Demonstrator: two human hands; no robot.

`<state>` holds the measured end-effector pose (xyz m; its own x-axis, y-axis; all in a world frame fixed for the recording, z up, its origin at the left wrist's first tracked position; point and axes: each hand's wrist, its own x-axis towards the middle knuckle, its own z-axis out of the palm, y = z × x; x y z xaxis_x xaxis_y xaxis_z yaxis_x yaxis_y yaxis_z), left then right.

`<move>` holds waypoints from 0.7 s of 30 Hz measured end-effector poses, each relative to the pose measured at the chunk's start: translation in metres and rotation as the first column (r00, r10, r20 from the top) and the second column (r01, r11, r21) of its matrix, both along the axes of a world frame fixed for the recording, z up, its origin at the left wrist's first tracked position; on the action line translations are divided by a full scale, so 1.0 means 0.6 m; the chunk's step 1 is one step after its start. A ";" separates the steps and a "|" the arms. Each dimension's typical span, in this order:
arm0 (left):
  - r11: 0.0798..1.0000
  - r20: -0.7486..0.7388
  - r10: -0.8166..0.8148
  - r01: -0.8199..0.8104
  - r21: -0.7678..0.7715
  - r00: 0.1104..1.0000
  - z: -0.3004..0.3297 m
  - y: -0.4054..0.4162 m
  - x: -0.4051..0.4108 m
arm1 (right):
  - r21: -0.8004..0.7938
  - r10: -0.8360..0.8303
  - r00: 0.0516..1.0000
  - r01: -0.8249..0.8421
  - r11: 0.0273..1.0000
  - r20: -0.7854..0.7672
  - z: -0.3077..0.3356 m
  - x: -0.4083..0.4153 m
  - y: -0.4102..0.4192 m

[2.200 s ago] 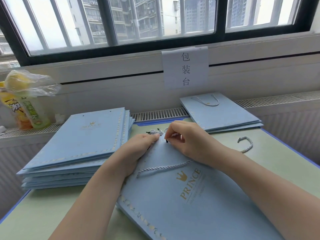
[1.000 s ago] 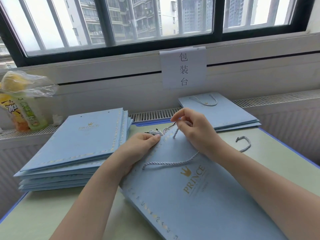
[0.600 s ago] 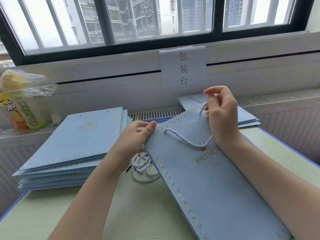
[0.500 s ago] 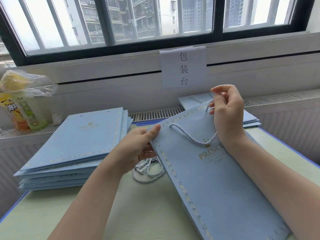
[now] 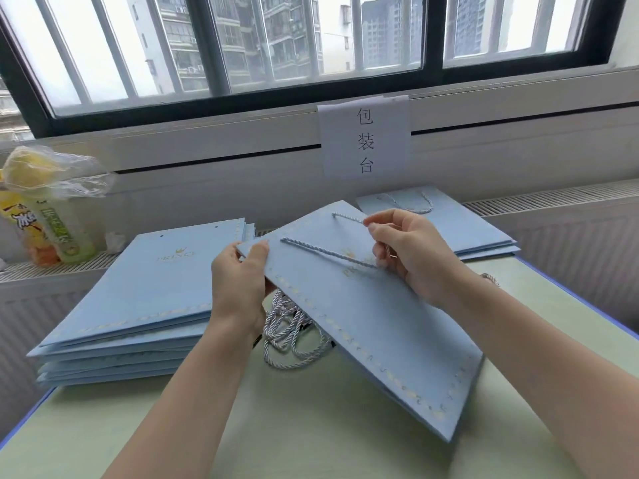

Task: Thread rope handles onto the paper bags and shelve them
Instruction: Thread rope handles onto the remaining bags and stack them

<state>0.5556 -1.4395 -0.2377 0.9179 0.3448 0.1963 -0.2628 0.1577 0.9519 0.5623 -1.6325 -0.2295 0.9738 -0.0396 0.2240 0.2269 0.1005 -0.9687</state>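
Left hand: my left hand (image 5: 238, 281) pinched the near top corner of the paper bag (image 5: 373, 326), thumb on its face and fingers curled beneath.
Right hand: my right hand (image 5: 411, 254) pinched the rope handle (image 5: 332, 252) between thumb and forefinger just beside the bag's top edge, the other fingers curled over the rope.
Paper bag: I held it flat and tilted above the table (image 5: 311, 426), top edge raised toward the window (image 5: 311, 39), bottom corner low and near me.
Rope handle: both ends sat in the bag's top holes, with the loop lying across the printed face.
Loose ropes: a tangled bunch (image 5: 290, 337) lay on the table, partly under the bag.
Unthreaded stack (image 5: 138, 299): left of the bag, on the table.
Finished bags (image 5: 460, 226): beyond the bag, toward the window, handle showing.
Paper sign (image 5: 364, 140): hung under the window.
Bagged bottles (image 5: 45, 209): far left of the bag, on the ledge.
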 end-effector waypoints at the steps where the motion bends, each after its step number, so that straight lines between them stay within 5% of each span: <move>1: 1.000 0.016 0.029 -0.029 0.005 0.999 -0.003 0.001 0.001 | 0.007 0.005 1.000 -0.005 1.000 -0.011 0.000 0.000 0.001; 4: 0.992 0.084 0.111 -0.115 0.044 0.990 -0.005 0.002 0.001 | -0.078 0.013 1.000 -0.013 0.997 -0.006 0.000 -0.002 0.002; 6: 0.983 0.125 0.149 -0.161 0.089 0.981 -0.002 0.001 -0.004 | -0.310 -0.026 0.996 0.052 0.949 0.087 -0.006 -0.003 0.004; 10: 0.957 0.179 0.222 -0.249 0.149 0.959 0.001 0.008 -0.006 | -0.771 0.057 0.896 0.344 0.536 0.440 -0.035 0.005 0.003; 13: 0.936 0.234 0.288 -0.325 0.136 0.928 0.002 0.010 -0.005 | -0.835 0.170 0.864 0.381 0.398 0.475 -0.044 -0.001 0.013; 21: 0.927 0.243 0.356 -0.373 0.028 0.902 0.010 0.006 -0.011 | -0.910 0.336 0.872 0.244 0.334 0.357 -0.037 -0.039 0.047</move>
<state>0.5490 -1.4360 -0.2315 0.6573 0.6237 0.4229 -0.5011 -0.0573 0.8635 0.5389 -1.6045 -0.2519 0.7438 0.5116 0.4303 0.6344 -0.7431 -0.2131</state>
